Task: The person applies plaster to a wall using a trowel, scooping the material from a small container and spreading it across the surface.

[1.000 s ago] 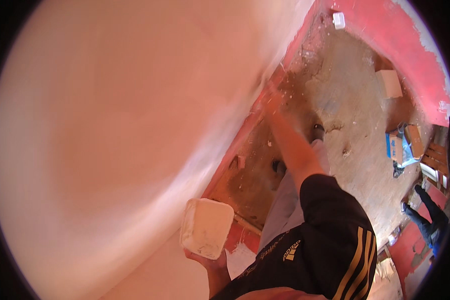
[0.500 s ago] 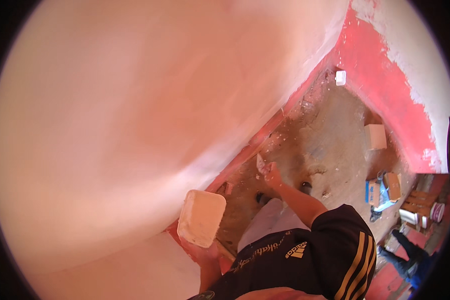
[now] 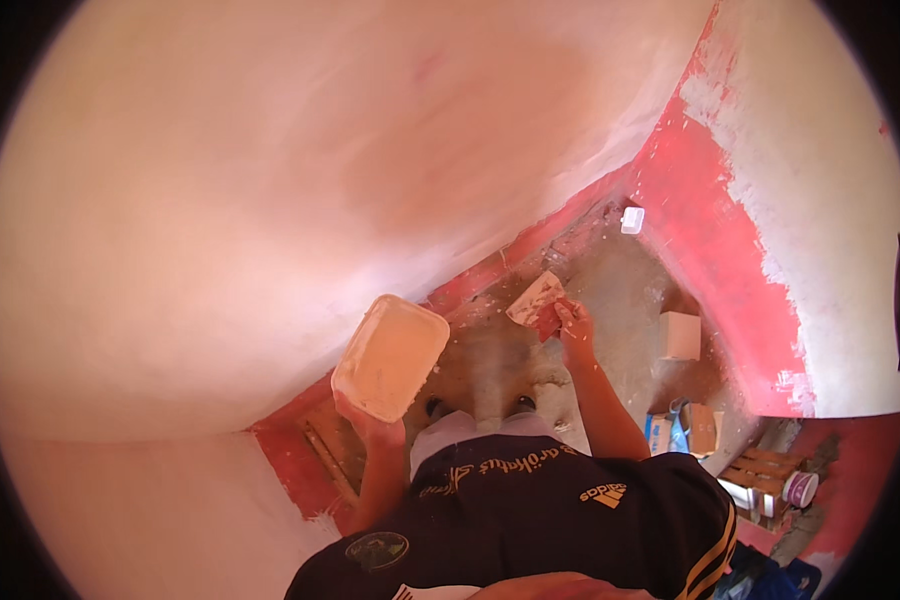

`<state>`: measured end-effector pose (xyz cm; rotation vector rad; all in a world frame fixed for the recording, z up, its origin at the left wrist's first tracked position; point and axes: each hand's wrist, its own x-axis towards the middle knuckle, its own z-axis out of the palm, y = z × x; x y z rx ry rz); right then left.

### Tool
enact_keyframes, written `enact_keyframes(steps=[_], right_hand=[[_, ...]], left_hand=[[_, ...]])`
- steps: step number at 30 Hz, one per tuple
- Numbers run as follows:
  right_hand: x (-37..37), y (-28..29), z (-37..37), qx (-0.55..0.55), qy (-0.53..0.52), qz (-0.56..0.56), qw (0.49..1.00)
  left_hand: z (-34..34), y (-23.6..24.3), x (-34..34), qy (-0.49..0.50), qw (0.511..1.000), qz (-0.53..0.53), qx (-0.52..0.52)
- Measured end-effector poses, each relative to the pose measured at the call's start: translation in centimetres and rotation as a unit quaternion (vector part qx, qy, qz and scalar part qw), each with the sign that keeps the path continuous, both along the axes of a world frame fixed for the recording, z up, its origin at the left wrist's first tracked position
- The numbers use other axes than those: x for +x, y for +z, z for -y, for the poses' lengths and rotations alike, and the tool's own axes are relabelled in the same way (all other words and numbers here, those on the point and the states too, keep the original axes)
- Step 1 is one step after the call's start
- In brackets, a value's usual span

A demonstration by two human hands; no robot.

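My left hand (image 3: 368, 424) is closed on the near end of a shallow rectangular tub (image 3: 394, 355), which is tilted and pale inside, smeared at its rim. In my right hand (image 3: 574, 324) is a putty knife (image 3: 536, 298), its wide blade smeared with whitish paste and pointing up and left, apart from the tub. Beyond both hands stretches a large wall (image 3: 370, 150) with a smooth pale coat, darker and pinkish in the middle. Neither hand touches it.
A red band (image 3: 560, 225) runs along the wall's foot. In the far corner stands a small white container (image 3: 632, 220). To the right are a cardboard box (image 3: 680, 336), more boxes (image 3: 702, 430), a wooden pallet (image 3: 765, 468) and a white bucket (image 3: 800, 489).
My right hand has lifted the putty knife upward and rightward, its blade now showing broad. The tub has risen a little in view. My view has turned, shifting the corner and boxes leftward.
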<state>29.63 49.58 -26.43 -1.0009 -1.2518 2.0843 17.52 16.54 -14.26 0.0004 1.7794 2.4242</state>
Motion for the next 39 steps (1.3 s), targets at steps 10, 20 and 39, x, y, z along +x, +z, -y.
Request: enact_keyframes(steps=[10,20,39], right_hand=[[5.6,13.3,-5.8,-0.172,0.053,-0.19,0.965],[8.9,16.9,-7.0,0.155,-0.047,-0.118,0.98],[3.0,29.3,0.7,0.7,0.412,-0.039,0.581]], left_hand=[[-8.0,-1.3,8.0,-0.004,0.979,0.033,0.201],[-12.3,-0.7,11.1,-0.03,0.98,0.087,0.177],[-11.2,6.4,9.9,-0.184,0.962,0.128,0.158]])
